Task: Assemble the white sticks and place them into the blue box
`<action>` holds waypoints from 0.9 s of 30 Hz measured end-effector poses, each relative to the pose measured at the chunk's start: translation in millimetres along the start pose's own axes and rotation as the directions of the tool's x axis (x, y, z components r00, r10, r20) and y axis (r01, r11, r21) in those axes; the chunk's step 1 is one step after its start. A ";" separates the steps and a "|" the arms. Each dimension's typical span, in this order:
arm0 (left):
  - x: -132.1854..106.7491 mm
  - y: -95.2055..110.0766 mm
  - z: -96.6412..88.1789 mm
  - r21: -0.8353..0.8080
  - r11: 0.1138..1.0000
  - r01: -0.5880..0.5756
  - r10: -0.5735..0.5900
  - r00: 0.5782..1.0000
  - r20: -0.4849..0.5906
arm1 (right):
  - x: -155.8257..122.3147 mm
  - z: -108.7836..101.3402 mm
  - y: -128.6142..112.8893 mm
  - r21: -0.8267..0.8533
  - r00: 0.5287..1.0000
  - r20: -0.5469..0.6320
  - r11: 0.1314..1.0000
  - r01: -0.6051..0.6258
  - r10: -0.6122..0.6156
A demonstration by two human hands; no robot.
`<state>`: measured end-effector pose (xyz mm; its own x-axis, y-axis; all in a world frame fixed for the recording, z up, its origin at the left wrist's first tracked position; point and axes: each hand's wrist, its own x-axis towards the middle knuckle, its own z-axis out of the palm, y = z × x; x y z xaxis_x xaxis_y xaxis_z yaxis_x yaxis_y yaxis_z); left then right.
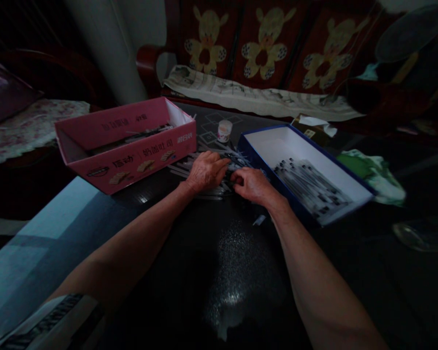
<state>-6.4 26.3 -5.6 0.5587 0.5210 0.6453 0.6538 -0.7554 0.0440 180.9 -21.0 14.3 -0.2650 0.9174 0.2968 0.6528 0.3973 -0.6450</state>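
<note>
Both hands rest on a loose pile of thin pens or pen parts (pixel 204 160) spread on a dark glossy table (pixel 211 262). My left hand (pixel 206 171) lies over the pile with fingers curled down onto the sticks. My right hand (pixel 251 184) is closed in a pinch at the pile's right end, its fingertips hidden. A pink cardboard box (pixel 131 150) with several sticks inside stands to the left. A blue box with a white inside (pixel 277 141) holds several dark-tipped pens (pixel 312 187) at the right.
A small white jar (pixel 224 130) stands behind the pile. A small pale scrap (pixel 259 219) lies near my right wrist. Green cloth (pixel 375 170) sits right of the blue box. A wooden bench with patterned cushions (pixel 266 48) runs behind the table.
</note>
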 end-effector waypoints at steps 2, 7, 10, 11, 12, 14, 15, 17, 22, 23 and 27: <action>-0.1 0.1 0.0 0.000 1.000 0.002 -0.002 1.000 0.000 | 0.0 -3.8 -4.9 -0.007 0.999 0.018 1.000 0.028 -0.028; -0.6 1.4 -1.0 -0.016 1.000 0.003 -0.003 1.000 0.004 | -2.9 -7.6 -23.9 -0.150 0.971 0.234 0.985 0.080 -0.044; -1.1 1.9 -1.4 -0.024 1.000 0.001 -0.001 1.000 0.002 | -7.2 -3.6 -32.3 -0.210 0.936 0.351 0.976 0.060 0.018; -1.2 2.0 -1.6 -0.022 1.000 -0.001 0.001 1.000 0.004 | -8.6 -1.9 -34.5 -0.226 0.927 0.374 0.972 0.062 0.027; -1.1 2.1 -1.9 -0.019 1.000 -0.004 0.004 1.000 0.007 | -9.7 -0.1 -36.6 -0.242 0.921 0.389 0.968 0.066 0.034; -0.5 2.7 -3.1 -0.012 1.000 -0.010 0.010 1.000 0.014 | -11.3 3.3 -41.2 -0.281 0.916 0.397 0.957 0.066 0.053; 0.1 3.1 -3.9 -0.010 1.000 -0.012 0.012 1.000 0.014 | -11.8 5.1 -43.7 -0.305 0.917 0.392 0.950 0.059 0.069; 1.2 4.3 -6.0 -0.009 1.000 -0.007 0.007 1.000 0.009 | -12.5 8.5 -48.7 -0.367 0.924 0.370 0.929 0.049 0.097; -0.4 8.3 -11.4 -0.019 1.000 0.023 -0.023 0.999 0.026 | -17.2 12.5 -52.6 -0.414 0.956 0.285 0.909 0.053 0.074; -1.8 9.4 -12.5 -0.024 0.999 0.028 -0.027 0.999 0.041 | -19.0 12.3 -50.4 -0.377 0.969 0.237 0.926 0.031 0.065; -7.5 16.5 -18.2 -0.036 0.999 0.027 -0.023 0.995 0.095 | -28.5 13.6 -32.9 -0.091 0.989 -0.090 0.988 -0.124 0.116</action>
<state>-9.2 2.7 4.2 0.5891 0.5740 0.5687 0.6498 -0.7549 0.0889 157.3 -59.9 17.6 -0.1229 0.9514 0.2823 0.7425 0.2769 -0.6100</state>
